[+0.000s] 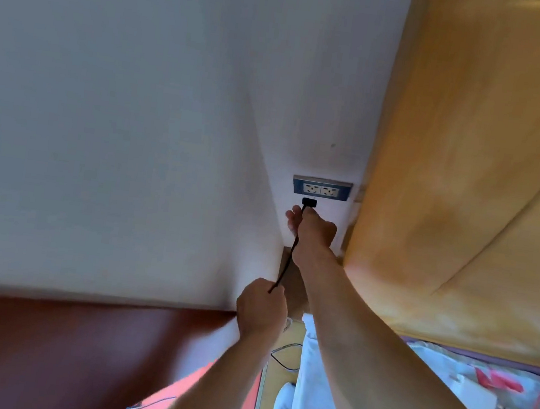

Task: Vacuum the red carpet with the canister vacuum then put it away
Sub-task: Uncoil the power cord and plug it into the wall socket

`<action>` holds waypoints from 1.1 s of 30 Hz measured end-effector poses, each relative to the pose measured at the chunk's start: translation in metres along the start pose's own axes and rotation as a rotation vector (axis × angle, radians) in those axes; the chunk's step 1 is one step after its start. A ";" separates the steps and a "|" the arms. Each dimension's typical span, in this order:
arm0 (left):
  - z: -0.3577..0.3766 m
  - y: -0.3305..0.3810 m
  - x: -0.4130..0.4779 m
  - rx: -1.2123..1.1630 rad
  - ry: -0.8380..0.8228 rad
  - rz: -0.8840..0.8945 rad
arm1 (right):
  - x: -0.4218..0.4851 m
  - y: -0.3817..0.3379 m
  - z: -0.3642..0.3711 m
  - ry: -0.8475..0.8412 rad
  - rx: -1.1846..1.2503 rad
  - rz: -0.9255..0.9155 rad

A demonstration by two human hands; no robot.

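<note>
Vacuum power cord (289,258) runs taut between both hands; its black plug (309,203) sits just below the double wall socket (321,188). Right hand (311,228) pinches the cord behind the plug, left hand (261,309) fists it lower, beside the wooden headboard (469,196).

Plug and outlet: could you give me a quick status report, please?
Right hand holds black plug just below wall outlet, not inserted. Left hand grips the cord. Nothing blocking the sockets.
</note>
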State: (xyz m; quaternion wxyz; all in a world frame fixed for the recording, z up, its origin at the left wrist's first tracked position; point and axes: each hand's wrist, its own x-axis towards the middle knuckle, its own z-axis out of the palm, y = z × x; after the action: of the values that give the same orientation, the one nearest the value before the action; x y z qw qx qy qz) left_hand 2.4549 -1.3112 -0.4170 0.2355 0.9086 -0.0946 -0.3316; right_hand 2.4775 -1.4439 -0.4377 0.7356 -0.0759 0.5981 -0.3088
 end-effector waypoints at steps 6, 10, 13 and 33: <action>0.012 0.001 0.018 -0.158 0.017 -0.090 | 0.042 0.020 0.008 0.175 -0.070 -0.159; 0.018 0.001 0.025 -0.202 -0.022 -0.108 | 0.052 0.024 0.012 0.184 -0.159 -0.245; 0.021 0.001 0.032 -0.164 -0.035 -0.100 | 0.061 0.025 0.016 0.164 -0.210 -0.291; 0.020 0.014 0.040 -0.303 0.042 -0.352 | 0.074 0.025 0.042 0.411 -0.196 -0.325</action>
State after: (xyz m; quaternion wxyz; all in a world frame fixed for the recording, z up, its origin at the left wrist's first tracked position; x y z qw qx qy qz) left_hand 2.4722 -1.3438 -0.4457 0.3096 0.8721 0.1212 -0.3591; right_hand 2.5326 -1.4753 -0.5001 0.5289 -0.1775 0.7417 -0.3723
